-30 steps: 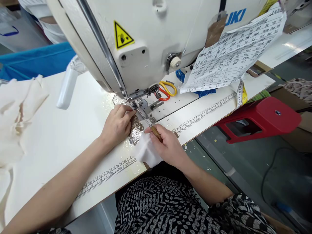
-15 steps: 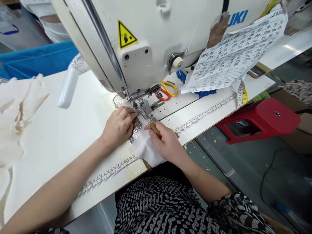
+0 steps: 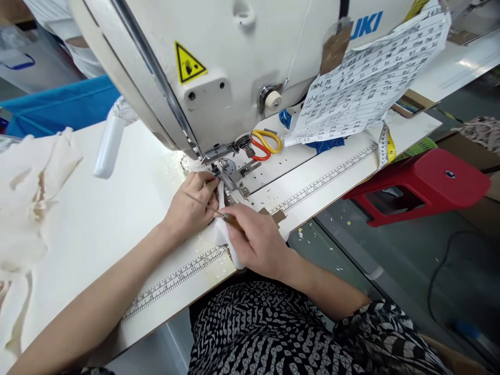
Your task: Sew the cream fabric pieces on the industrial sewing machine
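Your right hand [image 3: 260, 240] grips a wooden-handled tool [image 3: 233, 222], its thin shaft pointing toward your left hand [image 3: 190, 204], which curls beside the sewing machine [image 3: 222, 67]'s presser foot [image 3: 228, 180]; its hold is unclear. White fabric [image 3: 221, 231] lies on the desk [image 3: 105, 224] between your hands.

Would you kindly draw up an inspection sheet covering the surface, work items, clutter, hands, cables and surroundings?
Surface: white table, printed ruler along its near edge, small scraps about.
Work items: sewing machine; white cloth between the hands; tool with a wooden handle.
Clutter: scissors under the machine arm; pale fabric at the table's left; tape measure over the near edge.
Hands: left hand near the presser foot, grip unclear; right hand holds the tool, its shaft crossing before the left in view.
Cables: dark cable on the floor.
Surroundings: red stool at right; floor scraps.
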A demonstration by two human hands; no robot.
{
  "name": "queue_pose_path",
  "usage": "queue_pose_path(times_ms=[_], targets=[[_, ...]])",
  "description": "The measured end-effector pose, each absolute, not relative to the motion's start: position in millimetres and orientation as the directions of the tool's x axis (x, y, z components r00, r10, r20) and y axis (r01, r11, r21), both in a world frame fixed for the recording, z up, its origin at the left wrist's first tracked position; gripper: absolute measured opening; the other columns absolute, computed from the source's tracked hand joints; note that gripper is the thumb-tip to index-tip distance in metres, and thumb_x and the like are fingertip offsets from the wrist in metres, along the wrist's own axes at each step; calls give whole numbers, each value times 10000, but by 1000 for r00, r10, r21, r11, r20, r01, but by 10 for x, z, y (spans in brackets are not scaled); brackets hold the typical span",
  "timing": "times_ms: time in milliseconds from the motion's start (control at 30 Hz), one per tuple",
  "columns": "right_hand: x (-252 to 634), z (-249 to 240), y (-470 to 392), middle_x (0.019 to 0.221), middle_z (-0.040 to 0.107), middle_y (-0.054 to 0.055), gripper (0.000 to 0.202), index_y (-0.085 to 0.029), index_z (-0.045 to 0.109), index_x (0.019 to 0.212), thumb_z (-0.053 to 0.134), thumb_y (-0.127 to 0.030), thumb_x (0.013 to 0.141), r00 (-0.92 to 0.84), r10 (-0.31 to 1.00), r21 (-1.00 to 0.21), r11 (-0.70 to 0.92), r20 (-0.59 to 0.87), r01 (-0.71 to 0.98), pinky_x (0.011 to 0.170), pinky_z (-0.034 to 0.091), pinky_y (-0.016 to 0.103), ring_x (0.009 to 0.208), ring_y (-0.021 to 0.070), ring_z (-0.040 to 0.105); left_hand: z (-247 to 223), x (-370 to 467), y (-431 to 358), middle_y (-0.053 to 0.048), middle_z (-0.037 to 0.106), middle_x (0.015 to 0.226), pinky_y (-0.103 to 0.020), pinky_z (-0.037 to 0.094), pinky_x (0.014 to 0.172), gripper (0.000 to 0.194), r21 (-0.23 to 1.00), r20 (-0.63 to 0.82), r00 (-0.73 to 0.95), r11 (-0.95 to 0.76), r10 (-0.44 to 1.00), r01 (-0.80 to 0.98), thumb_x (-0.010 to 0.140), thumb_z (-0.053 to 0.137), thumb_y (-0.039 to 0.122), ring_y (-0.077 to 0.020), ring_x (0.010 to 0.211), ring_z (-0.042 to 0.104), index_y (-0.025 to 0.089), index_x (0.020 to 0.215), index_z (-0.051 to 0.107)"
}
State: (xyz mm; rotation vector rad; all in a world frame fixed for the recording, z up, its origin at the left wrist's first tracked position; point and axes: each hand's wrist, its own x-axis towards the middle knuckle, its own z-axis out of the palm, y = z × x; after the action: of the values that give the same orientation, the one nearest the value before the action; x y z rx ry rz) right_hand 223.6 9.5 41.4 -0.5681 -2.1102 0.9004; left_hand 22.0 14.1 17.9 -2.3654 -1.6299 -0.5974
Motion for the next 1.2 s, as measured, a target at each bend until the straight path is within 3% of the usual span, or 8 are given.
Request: queue_pose_path(times_ms=[133,233,433,600,1200], targets=[[2208,537,-58,943,675,86,290,-135,558,1145,311,-160,995,-699,487,-662,749,524,25,640,492,276,795,178,627,231,247,232,-153,646,938,-401,540,658,300,-34,350,283,-289,893,957,950,396,224,-262,824,557,123,959,678],[2275,547,-119,926,689,80,315,-124,553,1184,291,-159,1011,-756,460,-631,771,466,80,587,460,271,767,175,631,225,244,276,-138,668,901,-368,507,589,290,-1,374,199,-214,906,977,951,408,234,-246,774,572,142,900,678],[2432,412,117,887,723,91,334,-86,525,1269,383,-286,1042,-642,743,-544,624,191,560,512,356,308,649,208,647,163,164,277,-52,704,898,-316,537,749,234,454,457,-44,-190,888,870,913,564,360,-183,842,650,195,805,691],[2338,296,334,1026,721,90,299,-135,572,1237,361,-207,1038,-617,775,-427,608,138,669,487,280,314,738,206,663,214,161,278,-13,703,892,-293,530,768,174,640,350,-147,-122,925,759,853,629,368,-159,847,649,228,776,699],[2262,239,367,1046,716,94,300,-153,613,1183,365,-199,1021,-631,757,-441,630,169,639,492,305,318,748,199,641,222,169,296,-15,702,889,-315,540,778,167,663,318,-173,-88,932,743,834,633,370,-172,854,648,230,757,686]])
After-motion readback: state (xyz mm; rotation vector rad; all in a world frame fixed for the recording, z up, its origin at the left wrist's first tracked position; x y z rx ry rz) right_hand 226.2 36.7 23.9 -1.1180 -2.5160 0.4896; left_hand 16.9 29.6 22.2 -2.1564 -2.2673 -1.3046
